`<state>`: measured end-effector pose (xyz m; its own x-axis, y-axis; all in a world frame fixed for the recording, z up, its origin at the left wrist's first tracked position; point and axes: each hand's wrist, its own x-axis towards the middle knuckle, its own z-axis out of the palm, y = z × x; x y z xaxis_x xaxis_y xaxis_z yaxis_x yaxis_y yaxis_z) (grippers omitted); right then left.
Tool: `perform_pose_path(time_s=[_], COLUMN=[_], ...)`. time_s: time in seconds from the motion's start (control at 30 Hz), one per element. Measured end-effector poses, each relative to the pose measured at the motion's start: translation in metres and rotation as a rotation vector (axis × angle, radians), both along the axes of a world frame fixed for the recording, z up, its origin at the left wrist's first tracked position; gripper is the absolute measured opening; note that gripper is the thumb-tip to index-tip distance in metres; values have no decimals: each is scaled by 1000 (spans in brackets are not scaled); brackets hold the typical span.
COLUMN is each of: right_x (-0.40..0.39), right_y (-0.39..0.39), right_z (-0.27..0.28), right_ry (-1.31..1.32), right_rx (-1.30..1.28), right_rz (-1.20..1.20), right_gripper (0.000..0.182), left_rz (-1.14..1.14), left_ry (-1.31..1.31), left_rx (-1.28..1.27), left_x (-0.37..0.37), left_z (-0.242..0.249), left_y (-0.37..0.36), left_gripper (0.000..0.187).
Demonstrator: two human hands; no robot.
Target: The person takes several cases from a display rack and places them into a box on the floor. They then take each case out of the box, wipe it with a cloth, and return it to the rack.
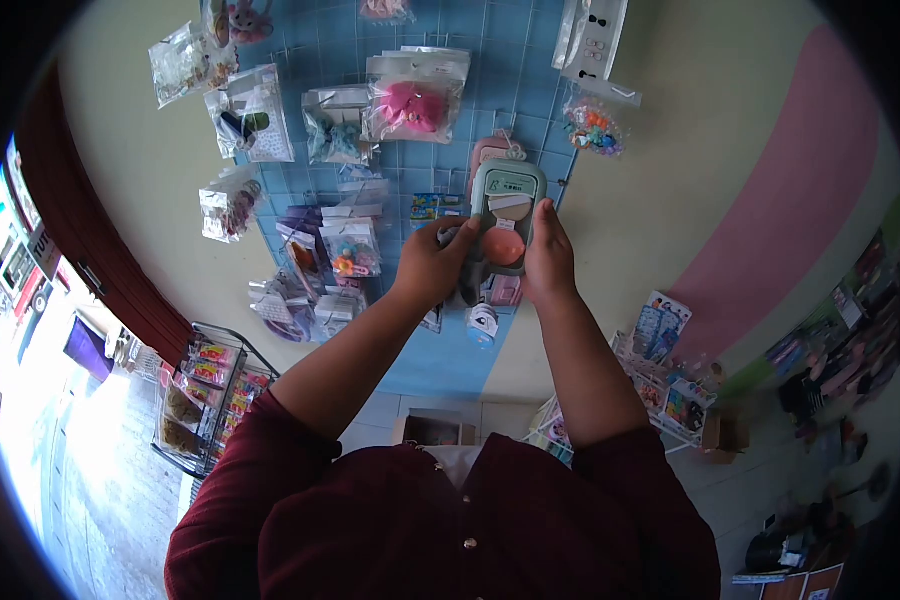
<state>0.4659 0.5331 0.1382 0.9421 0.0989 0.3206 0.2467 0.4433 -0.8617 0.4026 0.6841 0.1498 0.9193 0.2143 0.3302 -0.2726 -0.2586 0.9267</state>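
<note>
Hands, left (436,264) and right (550,258), clasp a mint-green case (510,212), upper centre; bare beige wall (620,215) right of blue grid (532,92); label (511,185) unreadably small.

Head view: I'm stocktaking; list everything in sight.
green case: 1, mint, centre
pink case: 1, pink, behind it
grid panel: 1, blue, ahead
hanging packets: many, mixed, on grid panel
wall: 1, cream and pink, background
door: 1, dark red, left
black rack: 1, black, lower left
white rack: 1, white, lower right
cardboard boxes: 2, brown, low centre, lower right
far goods: uncountable, mixed, right, blurred
floor: 1, pale, below
shirt: 1, maroon, bottom
left hand: 1, bare, green case's left
right hand: 1, bare, green case's right
</note>
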Motion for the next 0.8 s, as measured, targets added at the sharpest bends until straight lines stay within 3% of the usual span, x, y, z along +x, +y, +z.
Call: perform_pose_path(time_s=[0.27,0.6,0.77,0.8], right_x=[4,23,55,63], right_y=[3,4,2,2], right_z=[-13,-15,-8,-6], right_ry=[-53,5,-59,-59], right_rx=[-79,19,-330,-329], right_rz=[-98,-24,-237,-236], right_gripper=[57,60,49,49], left_rz=[11,36,92,18], left_ry=[-25,-23,-75,-37], left_rx=[23,26,17,-5], left_x=[-2,12,0,-6], left_z=[-3,-14,-28,-30], left_y=[-1,1,3,4], left_gripper=[36,37,38,37])
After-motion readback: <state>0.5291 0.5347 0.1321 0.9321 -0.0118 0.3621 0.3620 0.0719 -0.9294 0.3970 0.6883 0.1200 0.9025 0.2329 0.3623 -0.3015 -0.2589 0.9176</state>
